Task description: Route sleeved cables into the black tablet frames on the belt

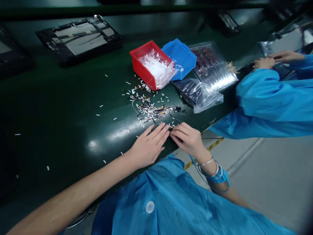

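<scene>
Though side by side, left hand (149,145) palm-down, nearly straight-fingered, right hand (187,138) curled, hands' grip unclear.

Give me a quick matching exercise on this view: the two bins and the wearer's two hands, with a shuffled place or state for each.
1. Red bin
2. Blue bin
3. Left hand
4. Right hand

A. Has bracelets at its wrist
B. Stands between the other bin and the clear tray
C. Is heaped with white bits
D. Has a bare wrist

Pairs: 1-C, 2-B, 3-D, 4-A
</scene>
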